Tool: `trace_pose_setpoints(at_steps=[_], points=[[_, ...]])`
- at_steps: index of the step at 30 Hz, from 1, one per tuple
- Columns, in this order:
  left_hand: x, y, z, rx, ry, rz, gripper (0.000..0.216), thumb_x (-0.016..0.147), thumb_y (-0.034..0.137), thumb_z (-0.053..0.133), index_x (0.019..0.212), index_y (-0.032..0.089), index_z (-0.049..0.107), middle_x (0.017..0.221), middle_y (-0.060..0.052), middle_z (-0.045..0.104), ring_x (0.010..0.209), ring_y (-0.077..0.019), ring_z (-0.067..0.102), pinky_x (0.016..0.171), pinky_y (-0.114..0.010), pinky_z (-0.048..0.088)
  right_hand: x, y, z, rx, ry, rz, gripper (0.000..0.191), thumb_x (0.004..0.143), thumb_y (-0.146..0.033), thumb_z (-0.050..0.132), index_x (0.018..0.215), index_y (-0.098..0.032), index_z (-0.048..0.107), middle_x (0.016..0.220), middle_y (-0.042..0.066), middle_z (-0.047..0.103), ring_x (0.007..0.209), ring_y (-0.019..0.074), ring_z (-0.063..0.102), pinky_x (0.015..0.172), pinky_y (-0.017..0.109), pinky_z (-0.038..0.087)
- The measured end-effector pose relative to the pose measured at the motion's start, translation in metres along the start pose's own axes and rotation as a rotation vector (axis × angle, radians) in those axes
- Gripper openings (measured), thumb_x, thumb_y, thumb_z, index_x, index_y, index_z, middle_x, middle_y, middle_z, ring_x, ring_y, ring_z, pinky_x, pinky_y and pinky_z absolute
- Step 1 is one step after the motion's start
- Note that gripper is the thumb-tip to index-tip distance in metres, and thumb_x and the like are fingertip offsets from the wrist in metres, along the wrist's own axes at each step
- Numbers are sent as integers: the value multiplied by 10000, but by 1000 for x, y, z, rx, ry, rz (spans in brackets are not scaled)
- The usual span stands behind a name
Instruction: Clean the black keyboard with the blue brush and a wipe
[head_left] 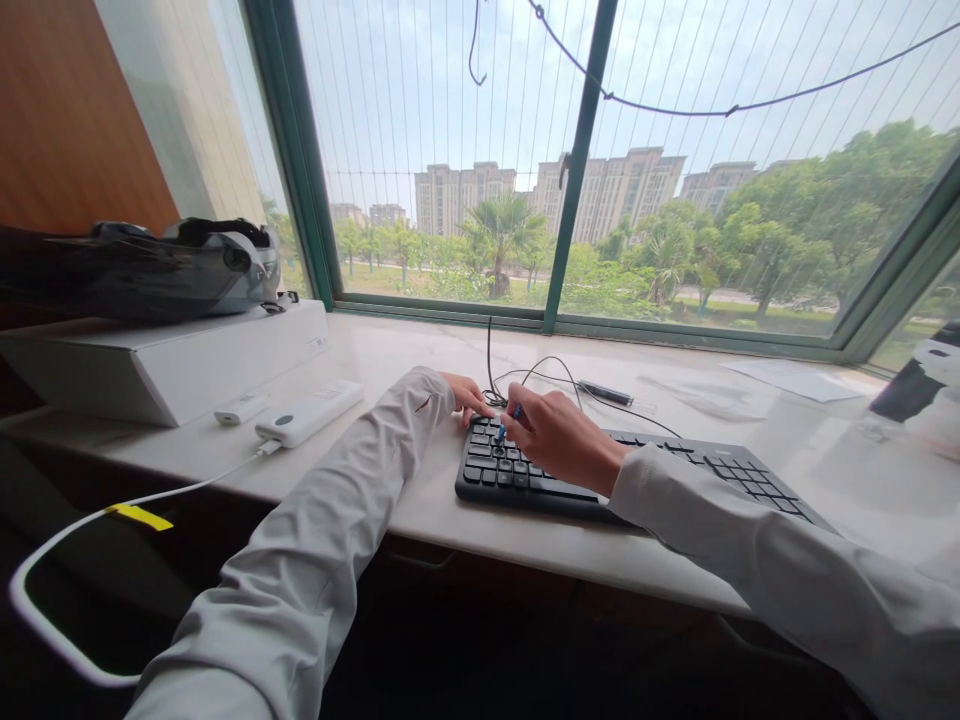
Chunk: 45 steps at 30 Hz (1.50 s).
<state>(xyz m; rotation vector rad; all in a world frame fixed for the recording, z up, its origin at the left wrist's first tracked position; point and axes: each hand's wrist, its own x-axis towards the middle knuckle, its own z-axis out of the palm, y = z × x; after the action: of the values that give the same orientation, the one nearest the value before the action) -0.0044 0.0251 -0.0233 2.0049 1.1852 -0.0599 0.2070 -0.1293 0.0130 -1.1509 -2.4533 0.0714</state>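
A black keyboard lies on the pale countertop in front of me. My right hand is closed around a slim blue tool, whose lower end points down at the keys on the left side of the keyboard. Its exact kind is too small to make out, and my fingers cover its upper part. At the keyboard's upper left corner rests my left hand, its fingers stretched out and touching the edge. My right hand and forearm hide the middle of the keyboard.
Behind the keyboard, a thin black cable curls beside a black pen-like item. A white power bank with a white cord stands left, near a white box bearing a dark bag. Paper lies by the window at right.
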Motion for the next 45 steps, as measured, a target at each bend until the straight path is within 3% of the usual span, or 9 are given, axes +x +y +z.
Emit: trace_pose_setpoints(at_steps=[5,18,45], points=[[-1,3,-1,-9,-23,4,553,584,706,723,743,176,704,567,-27,655,584,-128,463,549,-274,253,-1,4,-5,-15,73,-22,75,936,-244,459,885,-206,499,685,22,657,576,143,549,549,244,282],[-6,5,1,-10,-12,3,552,603,706,713,705,165,680,551,-21,640,492,-89,371,513,-257,275,-4,6,1,46,22,21,80,940,-257,481,876,-210,495,708,28,680,592,142,567,574,237,317],[-15,13,4,-30,-8,1,539,645,682,711,680,146,659,536,-38,627,519,-102,364,516,-274,244,-21,3,-4,92,-31,27,113,956,-277,460,921,-196,530,721,33,683,614,146,588,562,238,318]])
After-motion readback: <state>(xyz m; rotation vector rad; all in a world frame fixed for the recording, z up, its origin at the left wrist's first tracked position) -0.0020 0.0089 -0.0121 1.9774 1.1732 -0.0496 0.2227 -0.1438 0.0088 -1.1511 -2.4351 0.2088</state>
